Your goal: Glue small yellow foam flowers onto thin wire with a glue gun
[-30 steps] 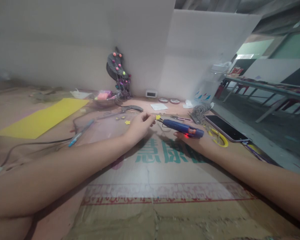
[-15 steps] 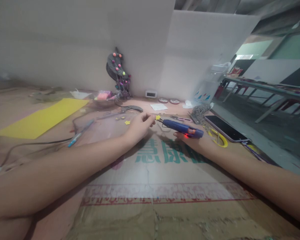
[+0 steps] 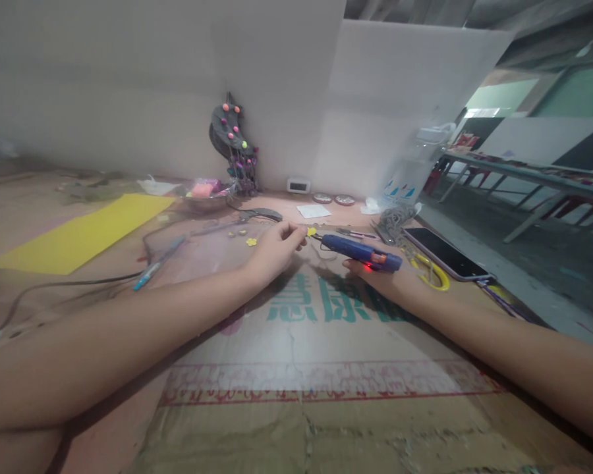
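Between the fingertips of my left hand (image 3: 279,250) is a small yellow flower piece (image 3: 311,232), held up above the table. My right hand (image 3: 383,273) is wrapped round a blue hot glue gun (image 3: 360,251) with a red light glowing on its underside. The gun's metal nozzle points left, right at the yellow piece; whether it touches cannot be made out. A loose yellow flower (image 3: 252,242) lies on the table just left of my left hand, with smaller yellow bits behind it.
Yellow sheet (image 3: 84,234) and blue pen (image 3: 158,263) lie left. A bowl (image 3: 207,197) and a moon-shaped ornament (image 3: 230,135) stand at the back. To the right are grey yarn (image 3: 395,222), yellow-handled scissors (image 3: 437,275) and a phone (image 3: 447,253). A cable (image 3: 74,283) crosses the left side.
Almost nothing differs. Both hands, the glue gun and the yellow flower piece stay in nearly the same place.
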`<state>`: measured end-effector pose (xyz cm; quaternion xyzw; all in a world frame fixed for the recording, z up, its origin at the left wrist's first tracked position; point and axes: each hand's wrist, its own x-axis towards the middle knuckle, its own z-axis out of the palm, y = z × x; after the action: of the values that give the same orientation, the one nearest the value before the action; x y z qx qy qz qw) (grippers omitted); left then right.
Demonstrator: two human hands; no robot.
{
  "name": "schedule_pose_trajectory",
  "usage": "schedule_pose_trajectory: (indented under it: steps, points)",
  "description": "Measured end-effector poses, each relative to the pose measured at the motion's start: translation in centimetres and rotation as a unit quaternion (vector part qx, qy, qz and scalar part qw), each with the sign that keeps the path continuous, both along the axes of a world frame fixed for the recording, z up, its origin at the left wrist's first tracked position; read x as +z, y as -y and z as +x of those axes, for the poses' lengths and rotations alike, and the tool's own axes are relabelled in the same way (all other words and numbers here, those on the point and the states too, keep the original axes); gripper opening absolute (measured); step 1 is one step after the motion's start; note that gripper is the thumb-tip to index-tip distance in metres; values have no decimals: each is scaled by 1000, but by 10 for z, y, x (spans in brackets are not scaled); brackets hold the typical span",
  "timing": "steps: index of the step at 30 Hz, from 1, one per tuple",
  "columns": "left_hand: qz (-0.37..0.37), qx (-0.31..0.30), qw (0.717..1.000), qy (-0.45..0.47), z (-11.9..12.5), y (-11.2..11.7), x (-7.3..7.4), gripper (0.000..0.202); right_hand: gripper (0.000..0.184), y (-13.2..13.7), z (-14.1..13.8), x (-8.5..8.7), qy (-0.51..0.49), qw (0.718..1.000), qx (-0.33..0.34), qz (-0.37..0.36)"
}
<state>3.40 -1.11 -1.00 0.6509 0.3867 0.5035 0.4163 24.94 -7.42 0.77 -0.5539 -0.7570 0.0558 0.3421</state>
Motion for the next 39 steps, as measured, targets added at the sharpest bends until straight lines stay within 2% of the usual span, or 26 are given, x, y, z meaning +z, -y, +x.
schedule_pose_trajectory:
  steps: [10, 22, 33, 39]
  points:
    - [1, 3, 1000, -1, 0, 0, 0, 23, 17, 0, 1, -2, 14, 999, -28, 6]
    - [1, 4, 1000, -2, 0, 1, 0, 23, 21, -1, 1, -3, -1, 1000, -13, 19]
    - [13, 5, 1000, -6, -1, 2, 2, 23, 24, -2, 3, -1, -2, 1000, -8, -10]
    - [8, 1, 1000, -2, -1, 2, 2, 23, 27, -1, 1, 3, -76, 997, -6, -14]
